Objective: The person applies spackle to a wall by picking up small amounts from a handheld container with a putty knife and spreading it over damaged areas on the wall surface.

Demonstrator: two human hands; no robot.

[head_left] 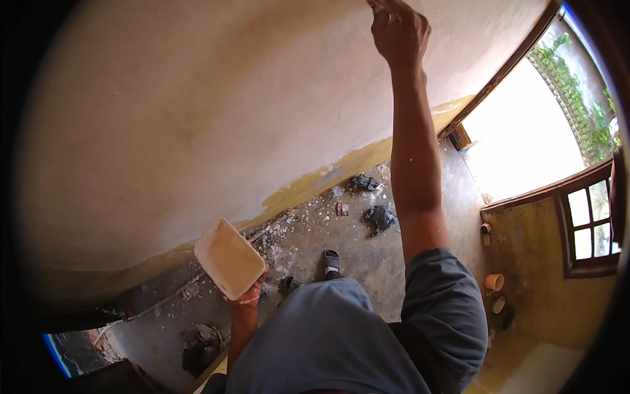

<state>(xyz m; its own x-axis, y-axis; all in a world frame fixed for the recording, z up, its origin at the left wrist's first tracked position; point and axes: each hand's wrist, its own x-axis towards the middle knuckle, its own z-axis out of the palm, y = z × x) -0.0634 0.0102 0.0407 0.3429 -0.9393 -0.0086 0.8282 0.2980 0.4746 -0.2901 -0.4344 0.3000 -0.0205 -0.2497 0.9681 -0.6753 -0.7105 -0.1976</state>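
Overhead, in the head view, the right hand (398, 29) is raised at full stretch against the pale wall (197, 118), its grip closed around something small at the top edge of the picture (what it is cannot be told, since it is cut off there). The forearm runs almost straight up from the grey sleeve (446, 308). Low down and well apart from it, the left hand (248, 292) holds a flat cream tray (228, 258) by its lower corner, fingers clamped under it; the tray's long axis tilts up and to the left, toward the wall. The tray thus lies down and left of the right hand. Below, the floor (367, 253) carries plaster crumbs (282, 230), dark rags (379, 217) and a sandalled foot (331, 262).
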